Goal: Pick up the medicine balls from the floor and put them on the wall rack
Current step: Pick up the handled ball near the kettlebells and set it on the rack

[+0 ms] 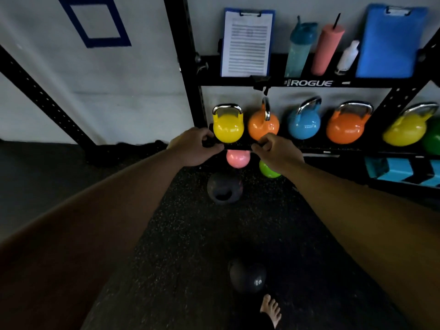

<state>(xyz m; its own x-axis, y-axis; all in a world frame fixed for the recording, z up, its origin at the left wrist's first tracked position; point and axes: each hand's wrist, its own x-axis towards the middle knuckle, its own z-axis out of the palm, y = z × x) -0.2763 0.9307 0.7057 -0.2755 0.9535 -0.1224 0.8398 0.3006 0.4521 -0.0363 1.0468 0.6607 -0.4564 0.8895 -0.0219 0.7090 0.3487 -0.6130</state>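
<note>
Two black medicine balls lie on the dark rubber floor. One point(247, 275), marked with a white number, is near my bare foot point(270, 310). The other point(223, 189), with a grip cutout, sits close to the black wall rack point(238, 146). A pink ball point(238, 158) and a green ball point(267, 171) rest low under the rack's kettlebell shelf. My left hand point(195, 146) and my right hand point(273, 151) both reach to that shelf's front rail, fingers curled on it, in front of the yellow kettlebell point(228, 127) and the orange kettlebell point(263, 126).
More kettlebells, blue point(304, 123), orange point(346, 126) and yellow point(404, 129), fill the shelf to the right. The top shelf holds two clipboards point(246, 42), a bottle point(298, 48) and a pink roller point(327, 48). Blue-black blocks point(402, 171) sit at lower right. A diagonal black rig brace point(47, 98) crosses the left wall.
</note>
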